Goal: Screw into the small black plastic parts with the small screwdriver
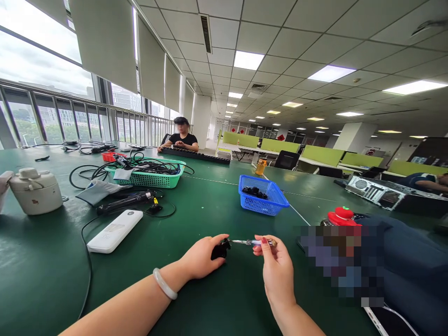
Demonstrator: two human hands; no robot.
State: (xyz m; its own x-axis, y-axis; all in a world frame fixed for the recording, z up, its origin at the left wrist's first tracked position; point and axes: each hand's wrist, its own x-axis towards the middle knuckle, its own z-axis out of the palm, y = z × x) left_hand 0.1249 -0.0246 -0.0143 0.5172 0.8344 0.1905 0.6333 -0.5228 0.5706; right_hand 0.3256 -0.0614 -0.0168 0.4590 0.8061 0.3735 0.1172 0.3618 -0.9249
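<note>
My left hand (204,257) is closed around a small black part (220,249), holding it against the green tabletop (196,308); what kind of part it is I cannot make out. In my right hand (278,266) is a screwdriver (250,242) with a clear handle, pinched between thumb and fingers. Its metal shaft points left, and the tip is at or very near the black part's right side. Beyond the hands stands a blue basket (265,208) with several black pieces (255,192) in it.
To the left lie a white power bank (115,232), a black electric screwdriver (126,201) and a green basket (154,179) of cables. A white jug (37,193) stands far left. On the right are a red-topped object (341,216) and dark cloth (406,252). A person (182,137) sits across the table.
</note>
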